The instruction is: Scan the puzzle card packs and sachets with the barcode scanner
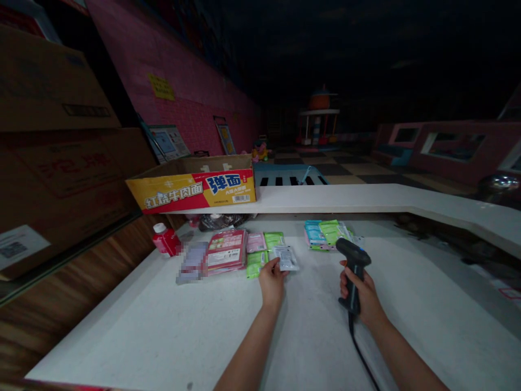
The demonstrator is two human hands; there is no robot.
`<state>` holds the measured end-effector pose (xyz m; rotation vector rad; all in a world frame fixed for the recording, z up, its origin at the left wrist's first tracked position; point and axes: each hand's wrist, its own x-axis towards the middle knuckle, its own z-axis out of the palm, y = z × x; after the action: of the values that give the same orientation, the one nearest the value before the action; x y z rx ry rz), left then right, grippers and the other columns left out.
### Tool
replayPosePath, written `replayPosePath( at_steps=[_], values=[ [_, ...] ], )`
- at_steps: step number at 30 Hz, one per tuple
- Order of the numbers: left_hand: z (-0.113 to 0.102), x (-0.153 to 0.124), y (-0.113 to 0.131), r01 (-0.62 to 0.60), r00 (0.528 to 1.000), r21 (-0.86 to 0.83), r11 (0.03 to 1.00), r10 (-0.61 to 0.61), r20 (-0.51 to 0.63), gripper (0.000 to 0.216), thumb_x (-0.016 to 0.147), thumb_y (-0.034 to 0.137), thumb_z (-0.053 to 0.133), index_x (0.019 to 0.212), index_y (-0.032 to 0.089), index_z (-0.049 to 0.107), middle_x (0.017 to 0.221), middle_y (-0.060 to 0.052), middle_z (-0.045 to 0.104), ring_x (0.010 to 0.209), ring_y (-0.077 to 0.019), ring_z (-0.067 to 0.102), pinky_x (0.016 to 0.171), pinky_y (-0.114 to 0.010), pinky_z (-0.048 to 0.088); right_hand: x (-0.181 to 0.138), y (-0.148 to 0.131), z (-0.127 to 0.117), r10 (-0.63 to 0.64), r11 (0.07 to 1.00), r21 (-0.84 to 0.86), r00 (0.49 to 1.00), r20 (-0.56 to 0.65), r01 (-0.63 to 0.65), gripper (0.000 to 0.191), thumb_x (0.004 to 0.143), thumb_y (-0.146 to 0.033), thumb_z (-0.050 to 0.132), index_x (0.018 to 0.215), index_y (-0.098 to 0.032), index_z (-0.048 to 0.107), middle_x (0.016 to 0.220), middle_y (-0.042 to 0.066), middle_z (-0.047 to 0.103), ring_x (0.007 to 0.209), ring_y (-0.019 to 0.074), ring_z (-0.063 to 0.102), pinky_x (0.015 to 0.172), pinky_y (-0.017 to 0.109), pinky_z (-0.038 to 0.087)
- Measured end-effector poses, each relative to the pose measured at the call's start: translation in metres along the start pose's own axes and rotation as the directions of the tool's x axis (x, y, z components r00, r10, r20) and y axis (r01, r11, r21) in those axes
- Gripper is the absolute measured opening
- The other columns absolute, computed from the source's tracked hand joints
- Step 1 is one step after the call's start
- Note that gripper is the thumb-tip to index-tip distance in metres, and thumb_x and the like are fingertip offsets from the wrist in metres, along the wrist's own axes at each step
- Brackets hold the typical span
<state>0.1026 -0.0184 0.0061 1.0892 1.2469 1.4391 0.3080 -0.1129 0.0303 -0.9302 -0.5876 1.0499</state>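
My right hand (363, 293) is wrapped round the handle of a dark barcode scanner (355, 266), its cord trailing toward the table's front edge. My left hand (272, 279) pinches the near edge of a silvery white packet (286, 257). Close beside that hand lie a green packet (256, 264), another green packet (274, 239) and a pink packet (256, 242). To their left rests a stack of red and pink packages (227, 250). A pile of blue and green packets (321, 232) lies behind the scanner, toward the back of the table.
A red bottle with a white cap (165, 241) stands at the table's left. A yellow and red carton (195, 187) sits on the raised white ledge (334, 198) along the back. Brown cardboard boxes (73, 179) are stacked at far left. The white tabletop (195, 331) lies under my arms.
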Motion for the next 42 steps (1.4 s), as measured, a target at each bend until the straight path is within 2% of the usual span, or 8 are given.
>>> replayPosePath(
  at_steps=[7,11,13,15,18,21,30,42],
  values=[
    [-0.008,-0.01,0.003,0.166,0.985,-0.129,0.978,-0.17,-0.018,0.021,0.084,0.005,0.056,0.1,0.006,0.07,0.098,-0.011,0.072,0.079,-0.0158,0.07,0.077,-0.033,0.061,0.0,-0.002,0.001,0.025,1.0,0.006,1.0,-0.018,-0.025,0.046,0.065,-0.043,0.085,0.098,-0.02,0.062,0.055,-0.006,0.058,0.038,0.0094,0.049,0.035,0.02,0.039],
    [-0.014,-0.006,0.018,0.083,0.993,0.219,0.972,-0.099,0.062,0.028,0.087,0.012,0.053,0.112,0.009,0.066,0.098,-0.01,0.072,0.076,-0.0161,0.07,0.073,-0.03,0.058,-0.002,-0.004,0.001,0.028,1.0,0.01,0.999,-0.028,-0.027,0.047,0.064,-0.043,0.085,0.098,-0.02,0.062,0.055,-0.006,0.058,0.039,0.0095,0.049,0.036,0.02,0.039],
    [-0.019,-0.009,0.031,-0.073,0.991,0.536,0.841,-0.001,0.136,0.028,0.088,0.015,0.054,0.113,0.01,0.066,0.095,-0.01,0.071,0.08,-0.0186,0.069,0.076,-0.031,0.056,-0.003,-0.005,0.001,0.037,0.999,0.014,0.999,-0.028,-0.037,0.047,0.064,-0.043,0.085,0.099,-0.02,0.062,0.056,-0.006,0.058,0.039,0.0094,0.049,0.035,0.02,0.039],
    [-0.02,-0.017,0.044,-0.251,0.967,0.779,0.574,0.12,0.224,0.027,0.088,0.018,0.054,0.111,0.01,0.068,0.096,-0.013,0.069,0.091,-0.0227,0.066,0.085,-0.034,0.053,-0.002,-0.005,0.001,0.043,0.999,0.013,0.999,-0.026,-0.043,0.047,0.064,-0.043,0.085,0.098,-0.02,0.063,0.055,-0.006,0.058,0.039,0.0095,0.049,0.035,0.02,0.039],
    [-0.018,-0.032,0.059,-0.369,0.923,0.903,0.218,0.198,0.329,0.03,0.09,0.02,0.052,0.112,0.009,0.068,0.106,-0.017,0.065,0.103,-0.0274,0.06,0.091,-0.039,0.048,-0.001,-0.005,0.001,0.047,0.999,0.006,0.998,-0.029,-0.047,0.046,0.064,-0.042,0.085,0.097,-0.02,0.063,0.055,-0.006,0.058,0.039,0.0097,0.049,0.035,0.02,0.039],
    [-0.014,-0.042,0.058,-0.43,0.893,0.899,0.076,0.184,0.412,0.034,0.092,0.022,0.048,0.121,0.017,0.066,0.118,-0.015,0.061,0.111,-0.0285,0.056,0.096,-0.042,0.045,0.0,-0.005,0.0,0.044,0.999,0.007,0.998,-0.037,-0.044,0.045,0.063,-0.042,0.086,0.096,-0.021,0.063,0.055,-0.006,0.058,0.038,0.0096,0.049,0.035,0.02,0.039],
    [-0.008,-0.031,0.03,-0.456,0.889,0.886,0.09,-0.014,0.459,0.057,0.094,0.051,0.042,0.146,0.028,0.044,0.157,-0.013,0.032,0.145,-0.0391,0.025,0.115,-0.061,0.019,-0.001,-0.006,-0.001,0.061,0.998,0.003,0.997,-0.042,-0.061,0.046,0.063,-0.043,0.086,0.096,-0.021,0.063,0.054,-0.006,0.058,0.038,0.0097,0.049,0.035,0.02,0.038],
    [-0.015,-0.016,0.033,-0.491,0.871,0.863,0.122,0.054,0.488,0.041,0.094,0.036,0.049,0.134,0.039,0.057,0.156,-0.009,0.036,0.146,-0.039,0.023,0.112,-0.068,0.015,0.0,-0.006,-0.002,0.063,0.998,0.019,0.997,-0.046,-0.062,0.045,0.063,-0.042,0.086,0.096,-0.021,0.064,0.055,-0.006,0.058,0.039,0.0102,0.049,0.035,0.021,0.039]
  ],
)
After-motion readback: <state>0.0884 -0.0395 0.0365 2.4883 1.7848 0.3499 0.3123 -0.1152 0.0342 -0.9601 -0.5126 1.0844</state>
